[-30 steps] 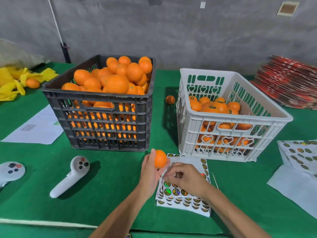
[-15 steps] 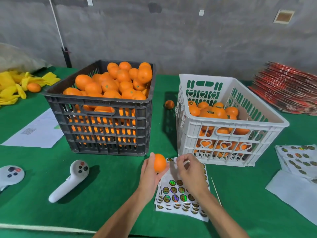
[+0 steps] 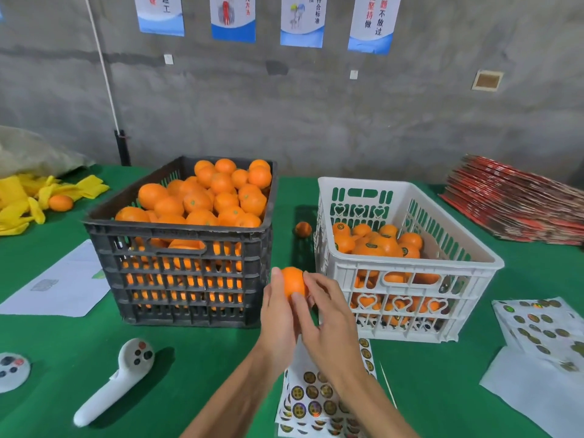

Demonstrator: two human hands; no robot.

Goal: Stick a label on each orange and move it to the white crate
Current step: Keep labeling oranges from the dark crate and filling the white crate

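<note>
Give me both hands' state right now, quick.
Left hand: holds the orange.
Right hand: fingers on the same orange, likely pressing a label on; the label itself is not visible.

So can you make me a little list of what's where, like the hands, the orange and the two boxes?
left hand: holds the orange
right hand: fingers touch the orange's near side
orange: held up between both crates
black crate: left, heaped with oranges
white crate: right, partly filled with labelled oranges
sticker sheets: flat on the green table, under the forearms
loose orange: on the table between the crates
</note>
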